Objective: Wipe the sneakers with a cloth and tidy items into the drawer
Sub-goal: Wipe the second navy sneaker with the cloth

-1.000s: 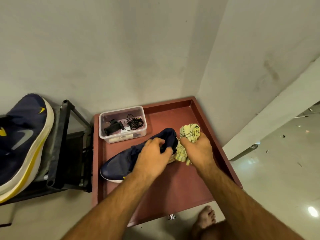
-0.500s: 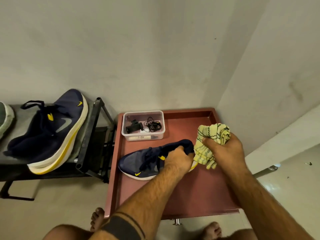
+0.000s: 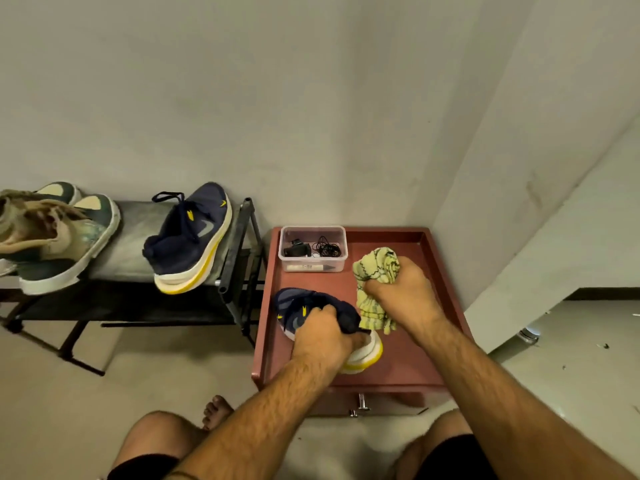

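Note:
A navy sneaker [image 3: 304,308] with a white and yellow sole lies on the red-brown cabinet top [image 3: 408,362]. My left hand [image 3: 323,337] grips it at the heel collar. My right hand [image 3: 398,291] is closed on a crumpled yellow-green cloth [image 3: 375,268], which hangs against the sneaker's heel side. The matching navy sneaker [image 3: 194,237] sits on a black shoe rack [image 3: 239,237] to the left. Below the cabinet's front edge a drawer front with a metal knob [image 3: 362,403] shows.
A clear plastic box [image 3: 313,249] with a black cable and small items stands at the cabinet's back left. A grey-green pair of shoes [image 3: 62,244] sits at the rack's left end. Walls close the back and right. My bare knees and foot are below.
The view has pulled back and shifted, showing more of the rack. The sneaker has turned with its heel towards me. My right hand has lifted the cloth slightly away from it.

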